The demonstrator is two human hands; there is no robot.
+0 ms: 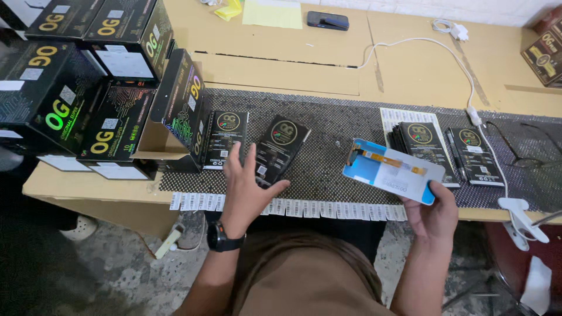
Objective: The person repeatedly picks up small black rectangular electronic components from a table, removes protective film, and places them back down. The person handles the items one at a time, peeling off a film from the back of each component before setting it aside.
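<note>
My right hand (434,214) holds a flat phone screen panel (391,171), white and light blue with an orange flex cable, tilted above the table's front edge. My left hand (248,186), with a black watch on the wrist, rests with spread fingers on the lower part of a slim black box (282,146) lying tilted on the dark mesh mat (333,126). A second slim black box (225,139) lies just left of it.
Large black cartons (70,88) are stacked at the left. A stack of slim black boxes (422,143) and another (474,155) lie at the right, by eyeglasses (521,149). A white cable (468,88), a dark phone (328,20), yellow paper (273,13) and barcode label strips (304,208) are nearby.
</note>
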